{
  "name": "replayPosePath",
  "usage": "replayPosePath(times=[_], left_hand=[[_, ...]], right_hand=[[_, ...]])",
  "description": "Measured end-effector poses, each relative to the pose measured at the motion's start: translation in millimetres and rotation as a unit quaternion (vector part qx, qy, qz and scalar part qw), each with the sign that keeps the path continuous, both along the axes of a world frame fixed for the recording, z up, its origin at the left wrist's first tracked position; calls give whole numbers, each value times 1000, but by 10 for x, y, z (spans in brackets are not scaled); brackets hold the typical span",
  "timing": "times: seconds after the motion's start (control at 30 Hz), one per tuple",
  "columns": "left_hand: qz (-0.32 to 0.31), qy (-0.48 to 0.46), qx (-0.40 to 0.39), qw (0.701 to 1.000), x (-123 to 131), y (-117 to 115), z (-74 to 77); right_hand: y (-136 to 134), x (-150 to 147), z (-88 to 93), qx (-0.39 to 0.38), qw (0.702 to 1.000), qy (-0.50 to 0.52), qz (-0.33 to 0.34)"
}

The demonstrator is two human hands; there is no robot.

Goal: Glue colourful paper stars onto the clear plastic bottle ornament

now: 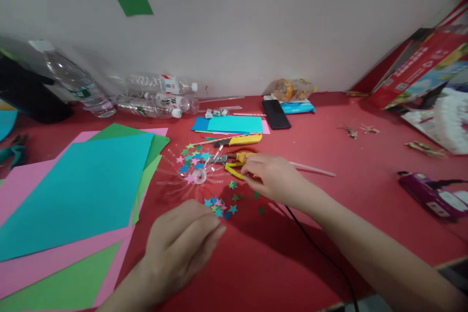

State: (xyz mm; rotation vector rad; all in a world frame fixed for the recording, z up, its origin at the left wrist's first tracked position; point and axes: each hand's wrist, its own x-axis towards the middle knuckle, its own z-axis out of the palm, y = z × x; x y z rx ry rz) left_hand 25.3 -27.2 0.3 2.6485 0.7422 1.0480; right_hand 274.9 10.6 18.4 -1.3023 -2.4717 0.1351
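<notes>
My left hand (181, 241) lies palm down on the red table (329, 195), fingers stretched together, tips beside a small heap of blue, pink and green paper stars (219, 206). My right hand (272, 175) reaches left with its fingers curled in a pinch near the yellow-handled scissors (234, 160); what it pinches, if anything, is hidden. A clear cut plastic bottle piece (195, 175) with splayed strips lies between the hands, with more stars on it.
Large teal, pink and green paper sheets (73, 195) cover the left. A yellow utility knife (243, 140), smaller paper sheets (230, 124), a black phone (276, 113) and empty bottles (153, 100) lie behind. A glue gun (431, 195) sits right; its black cable (318, 248) runs under my right arm.
</notes>
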Motion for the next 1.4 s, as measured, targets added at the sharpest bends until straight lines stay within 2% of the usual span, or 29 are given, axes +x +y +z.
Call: replayPosePath(times=[0.07, 0.17, 0.33, 0.47, 0.57, 0.63, 0.7, 0.8, 0.93, 1.03, 1.17, 1.27, 1.33, 1.4], left_hand=[[-19, 28, -26, 999, 122, -27, -8], [-16, 51, -58, 997, 283, -41, 26], [6, 106, -47, 993, 366, 0, 66], [9, 177, -14, 984, 331, 31, -57], [-38, 157, 12, 987, 310, 27, -155], [-60, 144, -8, 988, 311, 15, -190], [-57, 152, -52, 985, 319, -5, -202], [-50, 177, -97, 978, 333, -48, -181], [-73, 195, -86, 974, 353, -102, -90], [-73, 193, -69, 976, 363, -112, -25], [-44, 130, -62, 989, 346, -96, -20], [-13, 76, -113, 991, 332, -83, -41], [14, 44, -186, 981, 341, -84, -32], [43, 9, -286, 957, 372, -93, 6]], right_hand=[[-12, 26, -100, 10, 1000, -8, 17], [2, 62, -148, 23, 999, -18, 33], [-15, 119, -70, 27, 998, -42, 44], [-112, 138, -22, 14, 995, -77, 56], [-201, 117, -5, 5, 990, -131, 49], [-254, 92, -19, 4, 984, -170, 42], [-297, 71, -71, 12, 979, -198, 38], [-323, 49, -202, 35, 973, -226, 31], [-281, 17, -345, 69, 967, -242, 35], [-238, -9, -384, 96, 967, -233, 41], [-220, -10, -371, 110, 966, -225, 55], [-228, 7, -263, 100, 982, -156, 41], [-240, 14, -135, 62, 997, -36, 24], [-255, 11, 7, -4, 992, 122, 37]])
